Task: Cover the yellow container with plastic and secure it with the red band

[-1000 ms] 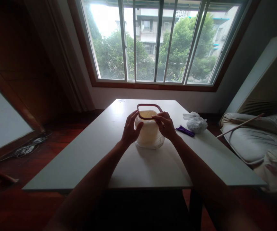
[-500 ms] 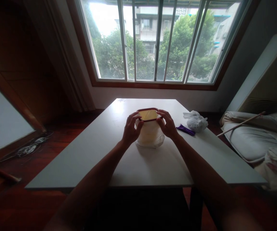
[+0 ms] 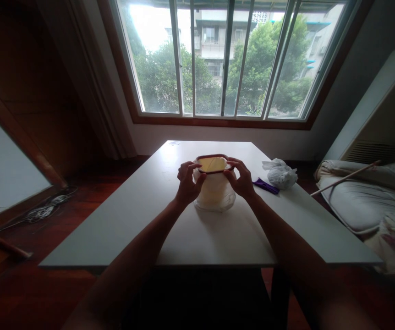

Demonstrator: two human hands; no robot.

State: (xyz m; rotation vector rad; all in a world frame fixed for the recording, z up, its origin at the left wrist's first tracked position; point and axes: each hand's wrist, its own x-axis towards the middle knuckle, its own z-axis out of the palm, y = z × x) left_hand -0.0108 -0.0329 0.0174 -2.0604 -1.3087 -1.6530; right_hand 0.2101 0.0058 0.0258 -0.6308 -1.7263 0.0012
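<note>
A small yellowish bin stands upright in the middle of the white table. Its opening is edged by a dark red-brown rim. Around the outside hangs a translucent plastic bag, loose and wrinkled near the base. My left hand grips the rim's left side, thumb at the front, fingers curled over the edge. On the right side my right hand pinches the rim in the same way. Whether the fingertips also hold the bag's edge cannot be made out.
Right of the bin, a purple folded bundle lies beside a crumpled white plastic bag. Past the table's right edge are a pale cushion and a thin stick. A window is behind the table.
Both hands keep their places at the rim, with only slight finger shifts. The whole view has moved a little; the bin stays where it was.
</note>
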